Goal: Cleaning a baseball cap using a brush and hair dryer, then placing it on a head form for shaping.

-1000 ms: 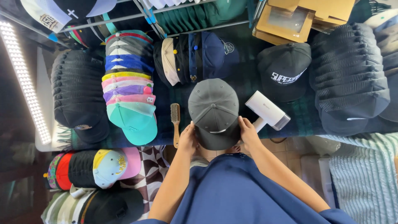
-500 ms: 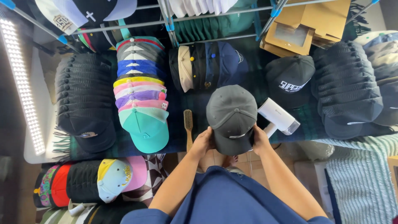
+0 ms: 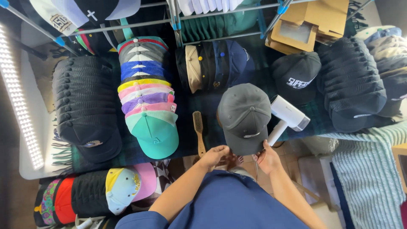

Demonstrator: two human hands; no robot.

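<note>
Grey cap (image 3: 244,115) at table centre, brim toward 6 o'clock, pinched at brim corners by left hand (image 3: 215,156) and right hand (image 3: 268,157); best kept level, clear of brush (image 3: 198,132) at 9 and white steamer (image 3: 286,117) at 3.

**A table crowded under bright strip light**

I look down on a table draped in dark plaid cloth (image 3: 203,106). A white LED strip (image 3: 19,101) glows along its left edge. A metal rack (image 3: 178,21) with blue joints stands behind, and pale tiled floor (image 3: 313,182) shows below.
</note>
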